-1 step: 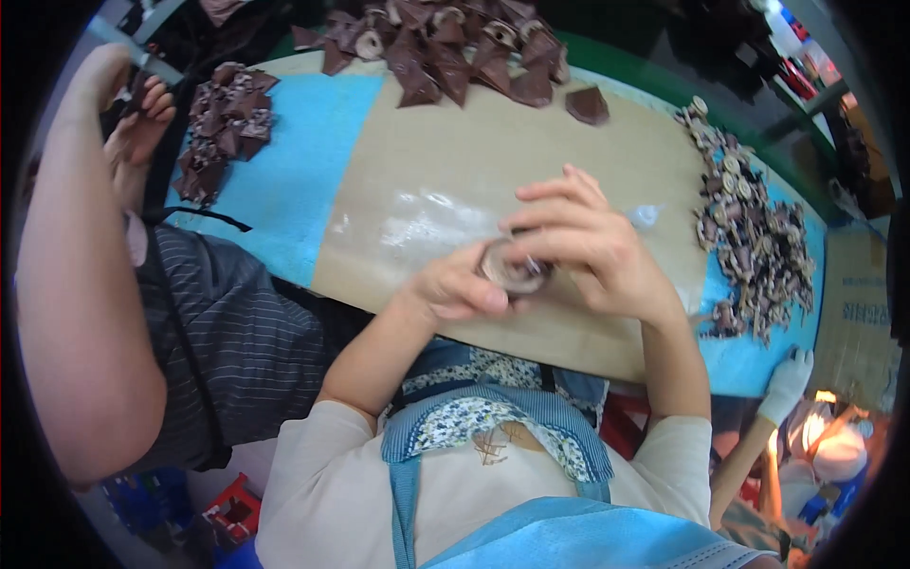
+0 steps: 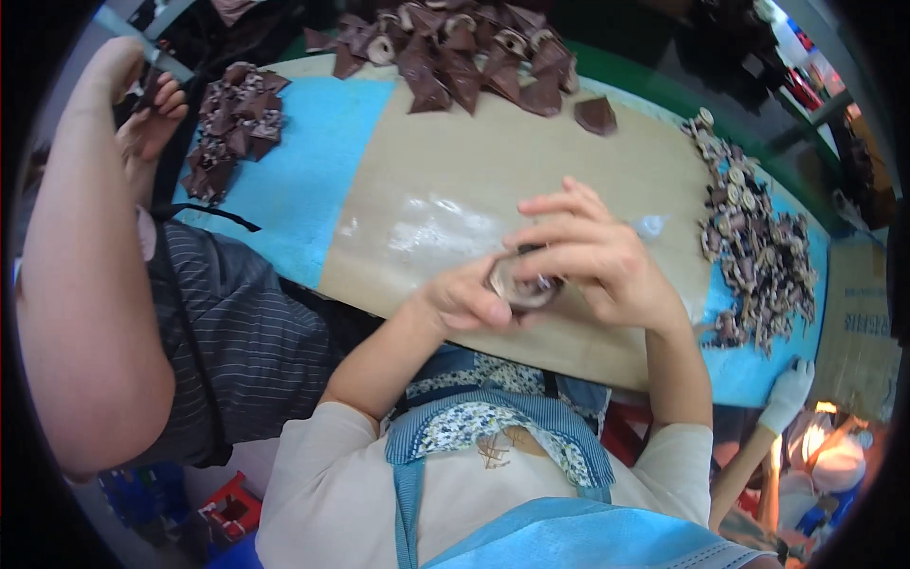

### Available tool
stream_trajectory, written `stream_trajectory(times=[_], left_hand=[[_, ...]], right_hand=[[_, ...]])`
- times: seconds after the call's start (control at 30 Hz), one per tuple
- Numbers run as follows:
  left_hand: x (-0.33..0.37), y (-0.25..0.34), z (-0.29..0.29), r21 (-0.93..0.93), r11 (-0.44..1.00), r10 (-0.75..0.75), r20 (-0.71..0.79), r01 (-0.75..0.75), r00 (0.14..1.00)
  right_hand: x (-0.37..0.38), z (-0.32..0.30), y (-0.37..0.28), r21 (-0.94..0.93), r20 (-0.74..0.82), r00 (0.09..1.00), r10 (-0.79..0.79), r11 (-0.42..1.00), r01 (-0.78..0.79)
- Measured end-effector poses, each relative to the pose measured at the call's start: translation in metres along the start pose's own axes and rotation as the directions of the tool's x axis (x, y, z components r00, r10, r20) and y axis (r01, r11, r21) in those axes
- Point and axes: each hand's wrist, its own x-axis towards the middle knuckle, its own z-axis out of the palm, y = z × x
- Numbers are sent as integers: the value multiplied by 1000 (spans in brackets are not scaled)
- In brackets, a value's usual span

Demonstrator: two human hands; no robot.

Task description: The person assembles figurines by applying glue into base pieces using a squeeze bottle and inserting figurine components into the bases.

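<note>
Over the near middle of the table I hold a small round piece [image 2: 524, 286], brown with a pale ring-like rim and hollow-looking. My left hand [image 2: 464, 292] is closed round its left side, with the thumb along the near edge. From the right, my right hand [image 2: 607, 270] bends over the piece; its fingers reach to the rim and partly cover it, and the upper fingers stick out loosely. The motion blurs the piece, so its exact kind cannot be made out. Beyond my hands lies a single dark brown pointed piece [image 2: 595, 116].
Dark brown pointed pieces [image 2: 455, 71] are heaped at the far edge. Another brown heap [image 2: 237, 123] lies at left, and many small brown-and-pale parts [image 2: 758, 256] at right. A co-worker's arm [image 2: 104, 284] is at left; a white-gloved hand [image 2: 789, 394] rests at the right edge.
The whole view has shifted slightly, with the table a little lower in the picture. The round piece looks a bit more tilted between my hands.
</note>
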Motion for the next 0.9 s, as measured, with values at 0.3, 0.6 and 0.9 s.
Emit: stream_trajectory(times=[0.3,0.6,0.9], left_hand=[[-16,45,1,316,928,309,-348,-200,885],[22,118,-58,937,347,863,-304,-35,404],[52,127,-76,829,-247,864,-46,501,501]], right_hand=[[-12,15,-20,-54,-368,908,201,970,-237],[-76,3,10,-33,-719,638,275,904,-426],[-103,12,61,211,-644,489,588,751,-626]])
